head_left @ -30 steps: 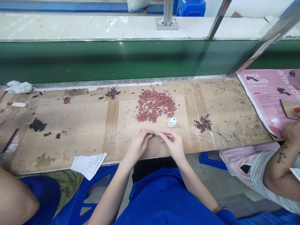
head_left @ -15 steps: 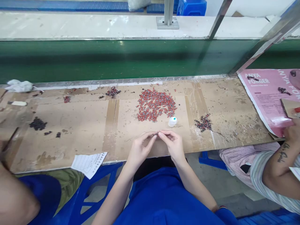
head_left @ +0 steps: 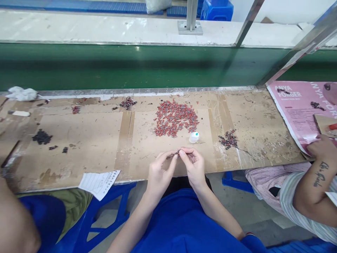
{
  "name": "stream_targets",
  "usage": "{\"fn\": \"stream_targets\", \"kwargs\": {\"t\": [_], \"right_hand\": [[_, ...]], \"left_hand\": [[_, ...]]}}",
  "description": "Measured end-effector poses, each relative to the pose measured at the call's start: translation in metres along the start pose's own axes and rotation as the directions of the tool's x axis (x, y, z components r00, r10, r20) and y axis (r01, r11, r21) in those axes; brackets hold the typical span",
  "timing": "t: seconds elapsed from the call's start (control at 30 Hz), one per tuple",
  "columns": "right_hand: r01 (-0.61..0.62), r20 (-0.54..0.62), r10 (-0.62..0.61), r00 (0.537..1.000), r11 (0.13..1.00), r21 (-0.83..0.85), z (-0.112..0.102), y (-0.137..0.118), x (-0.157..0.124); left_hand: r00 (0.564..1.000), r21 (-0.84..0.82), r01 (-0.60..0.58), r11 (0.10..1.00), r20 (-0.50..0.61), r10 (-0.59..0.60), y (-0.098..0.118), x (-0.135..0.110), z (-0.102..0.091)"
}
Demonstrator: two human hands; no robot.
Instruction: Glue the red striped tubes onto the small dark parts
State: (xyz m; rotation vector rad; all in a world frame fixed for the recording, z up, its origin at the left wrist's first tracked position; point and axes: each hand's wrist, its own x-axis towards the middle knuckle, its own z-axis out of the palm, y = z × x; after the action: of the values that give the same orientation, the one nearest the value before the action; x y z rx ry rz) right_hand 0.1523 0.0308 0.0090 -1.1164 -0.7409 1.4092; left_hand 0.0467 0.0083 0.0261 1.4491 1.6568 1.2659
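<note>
1. Far left, 9 o'clock of the bench [head_left: 79, 140]: crumpled white cloth [head_left: 22, 94] at the back edge, a small dark pile [head_left: 41, 136] of bits nearer the front. A co-worker's knee and blue sleeve show at 7 o'clock, not the person's own.
2. Printed paper slip [head_left: 98, 183] hangs over the bench's front edge, about 8 o'clock from the hands.
3. Left hand [head_left: 159, 172]: fingers pinched narrow, thumb and forefinger closed on a tiny dark part [head_left: 178, 153]. Too small to tell what it is.
4. Right hand [head_left: 193, 165]: also pinched tight on the same tiny dark part from the other side; fingertips of both hands meet over the front of the bench. The part is off the surface, between the two hands.
5. At 12 o'clock from the hands: big red pile [head_left: 175, 117] of small pieces, apparently the stock not yet handled.
6. White cap-like item [head_left: 194, 137] just beside the red pile, 1 o'clock from the hands.
7. At 2 o'clock: small dark-red cluster [head_left: 228, 138], well apart from the red pile. My guess: these are finished pieces. If so, little is done and most is left.
8. Far right, 3 o'clock: pink poster [head_left: 297, 109] on the bench, another person's tattooed forearm [head_left: 313, 189] resting on it.
</note>
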Motion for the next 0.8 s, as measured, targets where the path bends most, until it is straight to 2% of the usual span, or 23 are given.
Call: {"fn": "stream_targets", "kwargs": {"t": [0.13,0.3,0.4,0.53,0.67,0.8], "right_hand": [[0.036,0.012,-0.036,0.999,0.999,0.008,-0.001,-0.004,-0.001],[-0.048,0.081,0.045,0.996,0.998,0.028,-0.004,-0.008,0.000],[-0.031,0.029,0.030,0.999,0.998,0.045,-0.003,-0.008,-0.003],[0.068,-0.048,-0.065,0.997,0.997,0.045,0.000,-0.008,-0.009],[0.128,-0.072,-0.126,0.989,0.991,0.028,0.002,-0.011,-0.014],[0.118,-0.062,-0.115,0.991,0.992,0.048,0.003,-0.012,-0.016]], "left_hand": [[0.997,0.060,-0.082,0.995,-0.005,0.083,0.004,-0.002,-0.003],[0.992,0.070,-0.118,0.991,0.043,0.115,0.007,-0.001,-0.008],[0.990,0.068,-0.139,0.988,0.037,0.136,0.010,-0.002,-0.007],[0.987,0.058,-0.160,0.985,0.009,0.160,0.014,-0.004,-0.004],[0.988,0.039,-0.155,0.987,0.016,0.155,0.018,-0.006,-0.004],[0.991,0.050,-0.131,0.990,-0.006,0.131,0.021,-0.008,-0.004]]}}
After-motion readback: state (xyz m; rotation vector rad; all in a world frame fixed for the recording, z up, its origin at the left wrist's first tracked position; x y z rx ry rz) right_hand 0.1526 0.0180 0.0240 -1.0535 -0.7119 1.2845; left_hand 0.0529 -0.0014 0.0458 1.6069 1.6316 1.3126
